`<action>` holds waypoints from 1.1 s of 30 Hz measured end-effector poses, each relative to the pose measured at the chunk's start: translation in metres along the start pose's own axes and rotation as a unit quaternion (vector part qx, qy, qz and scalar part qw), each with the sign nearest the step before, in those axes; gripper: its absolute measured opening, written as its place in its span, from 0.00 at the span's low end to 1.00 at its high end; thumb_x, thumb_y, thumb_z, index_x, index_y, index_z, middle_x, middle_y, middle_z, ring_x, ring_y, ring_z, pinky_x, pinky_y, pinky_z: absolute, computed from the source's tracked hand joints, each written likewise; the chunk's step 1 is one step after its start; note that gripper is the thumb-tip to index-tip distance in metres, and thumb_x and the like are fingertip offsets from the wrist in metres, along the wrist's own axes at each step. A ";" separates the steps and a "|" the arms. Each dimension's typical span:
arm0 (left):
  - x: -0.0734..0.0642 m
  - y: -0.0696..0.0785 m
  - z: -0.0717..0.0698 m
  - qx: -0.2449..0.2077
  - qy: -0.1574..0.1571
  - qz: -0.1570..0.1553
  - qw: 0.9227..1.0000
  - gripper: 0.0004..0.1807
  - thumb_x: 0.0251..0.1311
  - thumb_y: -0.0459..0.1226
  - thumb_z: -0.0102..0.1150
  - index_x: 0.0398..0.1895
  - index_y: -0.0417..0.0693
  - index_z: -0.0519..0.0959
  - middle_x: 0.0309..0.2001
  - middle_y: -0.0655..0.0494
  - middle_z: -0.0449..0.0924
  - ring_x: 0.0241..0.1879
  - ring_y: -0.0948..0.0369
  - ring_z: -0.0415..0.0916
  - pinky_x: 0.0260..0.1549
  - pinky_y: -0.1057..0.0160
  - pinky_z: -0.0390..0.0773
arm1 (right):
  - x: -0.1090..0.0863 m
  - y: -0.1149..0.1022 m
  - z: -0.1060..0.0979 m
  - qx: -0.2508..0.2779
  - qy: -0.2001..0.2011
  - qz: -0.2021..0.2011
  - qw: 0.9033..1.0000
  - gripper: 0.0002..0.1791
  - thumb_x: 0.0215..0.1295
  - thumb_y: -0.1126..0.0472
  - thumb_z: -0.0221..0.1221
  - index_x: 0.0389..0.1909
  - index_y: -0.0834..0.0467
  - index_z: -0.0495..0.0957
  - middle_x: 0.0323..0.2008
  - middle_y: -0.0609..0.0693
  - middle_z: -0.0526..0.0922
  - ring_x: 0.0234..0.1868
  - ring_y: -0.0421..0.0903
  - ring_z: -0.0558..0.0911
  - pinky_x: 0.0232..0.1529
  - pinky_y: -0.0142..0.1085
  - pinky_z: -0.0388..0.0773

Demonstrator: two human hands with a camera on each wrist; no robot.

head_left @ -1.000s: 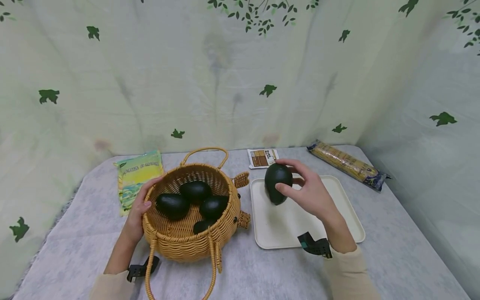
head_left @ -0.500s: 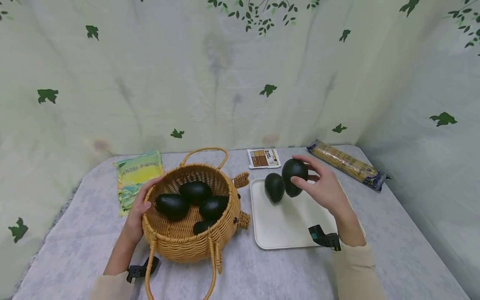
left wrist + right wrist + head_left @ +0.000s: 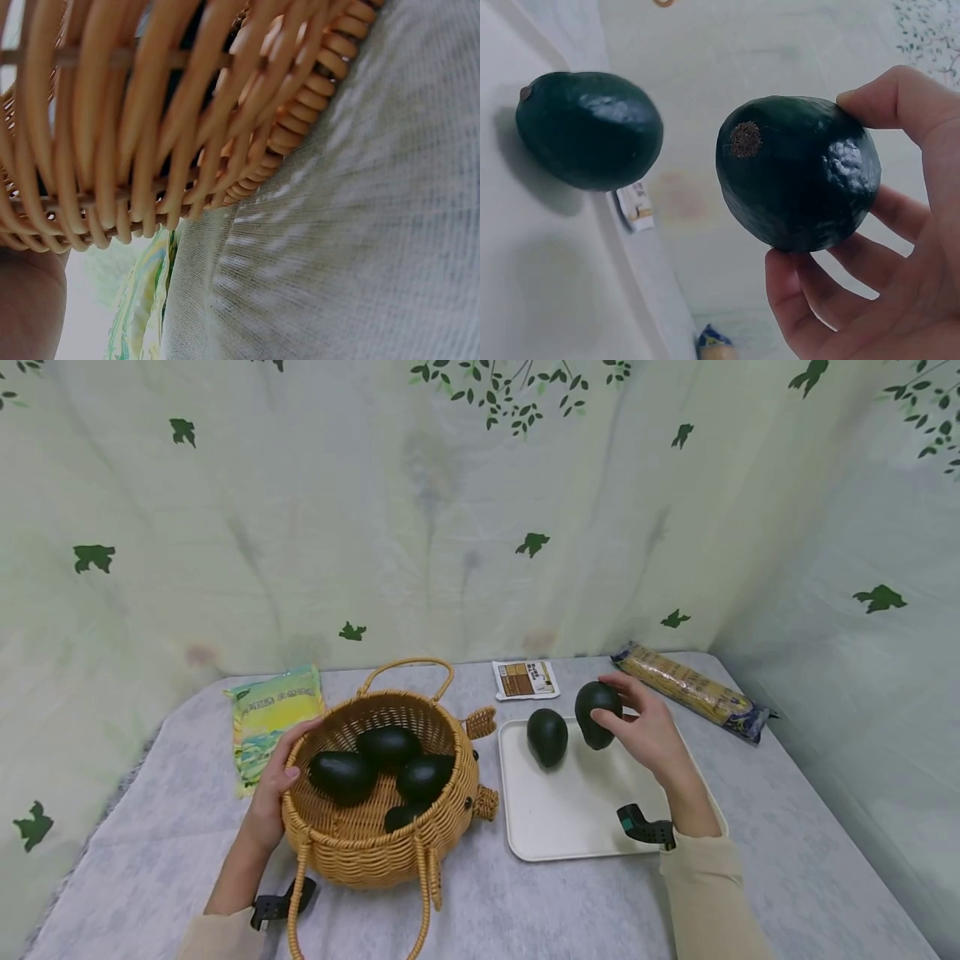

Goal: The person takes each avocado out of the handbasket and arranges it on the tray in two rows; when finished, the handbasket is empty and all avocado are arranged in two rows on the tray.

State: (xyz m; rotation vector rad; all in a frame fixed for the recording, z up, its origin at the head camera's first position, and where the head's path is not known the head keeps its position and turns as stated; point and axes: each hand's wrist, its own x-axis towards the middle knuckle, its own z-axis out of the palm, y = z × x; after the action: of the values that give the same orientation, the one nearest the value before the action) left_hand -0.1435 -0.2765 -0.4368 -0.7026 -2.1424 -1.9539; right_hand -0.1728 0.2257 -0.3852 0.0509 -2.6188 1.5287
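Note:
My left hand (image 3: 273, 789) grips the rim of a round wicker basket (image 3: 360, 867) with animal-like details on its side. Several dark green avocados (image 3: 343, 777) lie inside it. In the left wrist view, the woven basket wall (image 3: 150, 97) fills the upper left, with part of the hand (image 3: 30, 304) below. My right hand (image 3: 652, 731) holds another avocado (image 3: 597, 718) between thumb and fingers over the white tray (image 3: 570, 827). The right wrist view shows its stem-scar end (image 3: 745, 139) facing the camera. A second avocado (image 3: 547, 739) rests on the tray, left of the held one.
A yellow-green packet (image 3: 277, 722) lies behind the basket at left. Behind the tray is a small brown-and-white packet (image 3: 527, 680). A long pack of noodles (image 3: 690, 689) lies at the back right. One basket handle (image 3: 408, 662) stands up at the rear.
My right hand has moved right across the tray with its avocado, bringing the avocado on the tray into view. The left hand and basket have stayed put.

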 end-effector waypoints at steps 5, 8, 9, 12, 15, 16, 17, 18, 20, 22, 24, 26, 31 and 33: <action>-0.001 0.000 0.000 0.000 -0.002 -0.003 1.000 0.32 0.72 0.37 0.32 0.80 0.39 0.56 0.74 0.57 0.61 0.72 0.61 0.59 0.65 0.73 0.62 | 0.002 0.014 0.002 -0.014 -0.003 0.011 1.000 0.31 0.70 0.53 0.64 0.73 0.51 0.72 0.73 0.58 0.70 0.71 0.63 0.72 0.62 0.60 0.74; -0.002 0.000 0.001 0.000 0.001 -0.011 1.000 0.33 0.72 0.37 0.32 0.79 0.39 0.56 0.74 0.59 0.62 0.72 0.61 0.59 0.64 0.73 0.62 | 0.003 0.022 0.003 -0.031 -0.014 0.025 0.999 0.32 0.70 0.51 0.64 0.73 0.49 0.72 0.74 0.58 0.68 0.70 0.65 0.72 0.60 0.62 0.75; -0.002 0.000 0.001 0.000 0.003 -0.012 1.000 0.33 0.72 0.37 0.32 0.79 0.39 0.56 0.73 0.58 0.62 0.72 0.61 0.59 0.64 0.73 0.63 | 0.004 0.025 0.004 -0.035 -0.017 0.029 0.999 0.32 0.70 0.50 0.64 0.74 0.49 0.71 0.74 0.58 0.68 0.70 0.65 0.72 0.60 0.62 0.75; -0.003 0.000 0.002 -0.002 0.005 -0.014 1.000 0.33 0.72 0.38 0.33 0.79 0.39 0.56 0.74 0.58 0.62 0.72 0.61 0.59 0.64 0.73 0.63 | 0.006 0.030 0.005 -0.049 -0.028 0.033 0.998 0.33 0.70 0.49 0.64 0.74 0.49 0.71 0.74 0.59 0.68 0.70 0.67 0.71 0.61 0.63 0.73; -0.003 0.000 0.002 -0.003 0.006 -0.012 1.000 0.33 0.72 0.37 0.32 0.79 0.37 0.55 0.74 0.56 0.61 0.72 0.60 0.59 0.64 0.72 0.63 | 0.007 0.034 0.006 -0.060 -0.039 0.034 0.997 0.33 0.70 0.49 0.64 0.74 0.50 0.70 0.74 0.59 0.68 0.70 0.67 0.71 0.61 0.63 0.73; -0.002 -0.001 0.002 -0.002 0.010 -0.016 1.000 0.33 0.72 0.37 0.32 0.79 0.37 0.55 0.75 0.56 0.61 0.72 0.60 0.59 0.65 0.72 0.63 | 0.008 0.035 0.006 -0.064 -0.042 0.033 0.996 0.33 0.70 0.49 0.64 0.74 0.50 0.70 0.74 0.59 0.69 0.70 0.68 0.71 0.60 0.63 0.74; -0.002 -0.002 0.001 -0.002 0.012 -0.020 1.000 0.33 0.72 0.37 0.32 0.79 0.37 0.55 0.74 0.56 0.61 0.72 0.61 0.59 0.65 0.72 0.63 | 0.008 0.036 0.006 -0.066 -0.045 0.033 0.996 0.33 0.70 0.49 0.63 0.74 0.50 0.70 0.74 0.59 0.69 0.70 0.68 0.71 0.60 0.62 0.74; -0.001 -0.002 0.001 -0.003 0.013 -0.023 1.000 0.33 0.72 0.37 0.32 0.79 0.37 0.55 0.74 0.57 0.61 0.72 0.61 0.59 0.65 0.72 0.63 | 0.009 0.037 0.007 -0.068 -0.048 0.035 0.996 0.33 0.70 0.50 0.63 0.74 0.51 0.70 0.74 0.59 0.68 0.70 0.68 0.71 0.60 0.62 0.74; 0.000 -0.004 0.000 -0.002 0.008 -0.019 1.000 0.33 0.72 0.37 0.32 0.79 0.36 0.55 0.75 0.57 0.60 0.72 0.60 0.59 0.65 0.72 0.63 | 0.012 0.040 0.007 -0.075 -0.052 0.037 0.995 0.33 0.70 0.51 0.63 0.74 0.51 0.70 0.74 0.60 0.68 0.70 0.69 0.71 0.60 0.62 0.74; 0.001 -0.004 0.000 -0.001 0.006 -0.016 1.000 0.33 0.73 0.37 0.32 0.79 0.37 0.55 0.74 0.58 0.61 0.72 0.61 0.59 0.65 0.72 0.63 | 0.014 0.044 0.009 -0.077 -0.057 0.041 0.995 0.33 0.70 0.52 0.63 0.74 0.51 0.70 0.74 0.61 0.68 0.70 0.69 0.70 0.60 0.61 0.74; 0.001 -0.002 0.001 -0.002 0.003 -0.008 1.000 0.32 0.73 0.38 0.32 0.79 0.38 0.56 0.74 0.59 0.61 0.72 0.62 0.59 0.65 0.72 0.63 | 0.015 0.047 0.012 -0.083 -0.063 0.043 0.994 0.33 0.69 0.52 0.63 0.74 0.51 0.70 0.73 0.63 0.68 0.70 0.70 0.70 0.61 0.61 0.74; 0.000 -0.001 0.002 -0.004 0.002 -0.003 1.000 0.32 0.73 0.37 0.32 0.79 0.38 0.56 0.74 0.58 0.61 0.72 0.62 0.59 0.65 0.73 0.63 | 0.016 0.050 0.014 -0.087 -0.067 0.044 0.993 0.33 0.69 0.52 0.64 0.74 0.51 0.70 0.73 0.63 0.69 0.70 0.69 0.71 0.61 0.61 0.74; 0.000 -0.001 0.000 -0.009 -0.005 0.000 1.000 0.32 0.73 0.37 0.32 0.80 0.39 0.56 0.75 0.58 0.60 0.73 0.61 0.59 0.65 0.73 0.63 | 0.017 0.053 0.017 -0.090 -0.084 0.041 0.991 0.34 0.70 0.51 0.63 0.75 0.50 0.68 0.74 0.64 0.68 0.71 0.69 0.69 0.63 0.62 0.72; 0.001 -0.002 -0.001 -0.006 -0.004 -0.001 1.000 0.32 0.73 0.37 0.32 0.80 0.38 0.55 0.75 0.57 0.60 0.73 0.61 0.59 0.65 0.72 0.63 | 0.017 0.053 0.017 -0.088 -0.095 0.038 0.991 0.35 0.72 0.51 0.62 0.77 0.50 0.66 0.75 0.64 0.66 0.73 0.69 0.67 0.65 0.63 0.69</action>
State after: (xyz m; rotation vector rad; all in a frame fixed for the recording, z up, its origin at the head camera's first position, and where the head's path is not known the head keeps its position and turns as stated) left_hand -0.1453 -0.2773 -0.4382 -0.7115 -2.1374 -1.9708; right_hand -0.1955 0.2379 -0.4375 0.0851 -2.9268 1.3697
